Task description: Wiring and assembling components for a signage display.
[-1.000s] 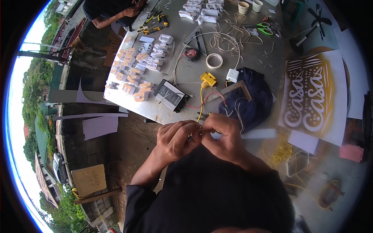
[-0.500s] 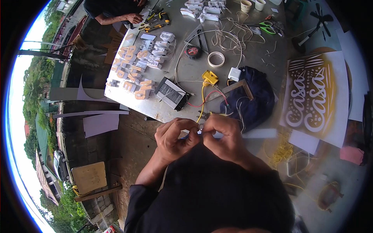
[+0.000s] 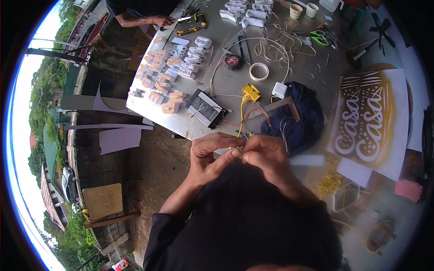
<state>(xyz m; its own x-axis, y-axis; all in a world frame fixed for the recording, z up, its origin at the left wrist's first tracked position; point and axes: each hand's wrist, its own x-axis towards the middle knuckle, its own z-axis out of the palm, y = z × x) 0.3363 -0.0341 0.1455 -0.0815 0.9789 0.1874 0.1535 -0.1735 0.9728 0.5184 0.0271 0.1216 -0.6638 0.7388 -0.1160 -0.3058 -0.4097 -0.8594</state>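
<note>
Close in front of my chest, my left hand [image 3: 205, 159] and my right hand [image 3: 269, 158] meet with fingertips pinched together. Whatever small item is between them is mostly covered by the fingers, and I cannot make it out. Just beyond them on the metal table lie a black-and-grey power supply box [image 3: 204, 108], a yellow clip-like piece [image 3: 251, 92] with yellow and red wires, and a dark blue cloth [image 3: 307, 113] under a brown frame corner [image 3: 294, 108]. A white adapter [image 3: 279, 90] sits at the cloth's edge.
Small block letters [image 3: 171, 97] stand at the table's left. Farther off are a tape measure [image 3: 232, 62], a tape roll [image 3: 259, 72], green-handled scissors [image 3: 320, 38] and cups [image 3: 295, 11]. Another person's hand [image 3: 162, 21] works at the far left. A lettered sign sheet [image 3: 368, 117] lies right.
The view has shifted, so the table sits farther right in it. My left fingers have straightened somewhat, and the pinched item is less visible. The other person's hand has moved slightly.
</note>
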